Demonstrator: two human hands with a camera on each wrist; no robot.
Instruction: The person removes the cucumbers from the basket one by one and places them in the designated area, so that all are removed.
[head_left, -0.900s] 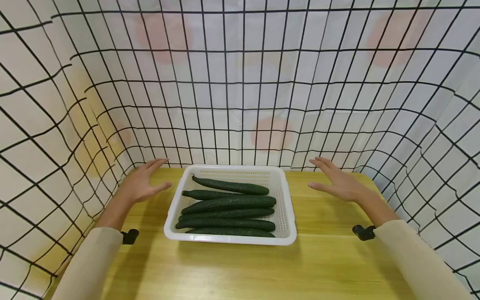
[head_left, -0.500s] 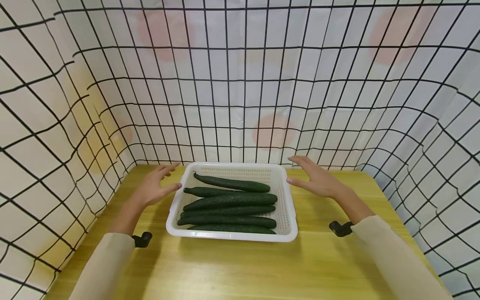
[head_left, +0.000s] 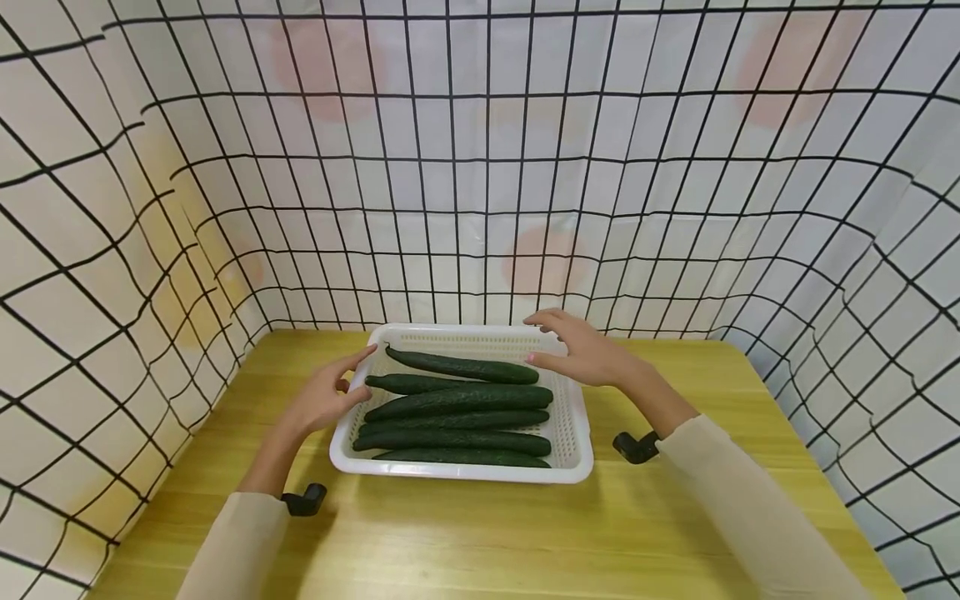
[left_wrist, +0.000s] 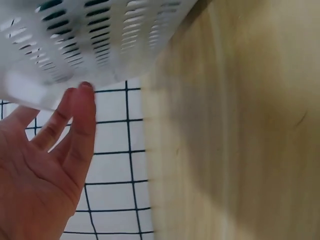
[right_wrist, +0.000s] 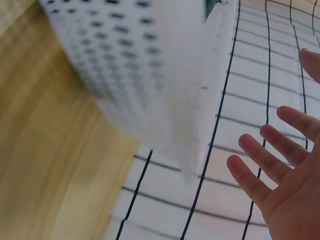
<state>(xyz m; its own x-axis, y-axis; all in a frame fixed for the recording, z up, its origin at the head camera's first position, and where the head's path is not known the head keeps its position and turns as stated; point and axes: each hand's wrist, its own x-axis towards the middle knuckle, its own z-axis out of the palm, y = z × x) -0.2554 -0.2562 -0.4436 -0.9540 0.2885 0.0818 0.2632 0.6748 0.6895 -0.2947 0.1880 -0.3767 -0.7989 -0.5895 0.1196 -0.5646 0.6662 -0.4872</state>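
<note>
Several long dark green cucumbers [head_left: 461,401] lie side by side across a white perforated plastic basket [head_left: 465,472]. At the basket's left rim is my left hand [head_left: 322,400], its thumb and forefinger reaching over the edge. The left wrist view has two fingertips of this hand [left_wrist: 45,170] against the outer side of the basket [left_wrist: 110,45]; whether they press is unclear. My right hand [head_left: 592,354] hovers over the back right corner, fingers spread and holding nothing. In the right wrist view that hand [right_wrist: 300,185] is apart from the basket wall [right_wrist: 130,65].
The basket stands on a yellowish wooden table [head_left: 465,533]. A black wire grid [head_left: 487,212] rises behind the table and along both sides, with pale sheeting behind it. A small black device [head_left: 304,500] sits at the left wrist, another black device [head_left: 636,447] at the right.
Both hands have come inward from either side. The left has reached the left rim, and the right has moved left to above the right rim. The cucumbers and basket stay put.
</note>
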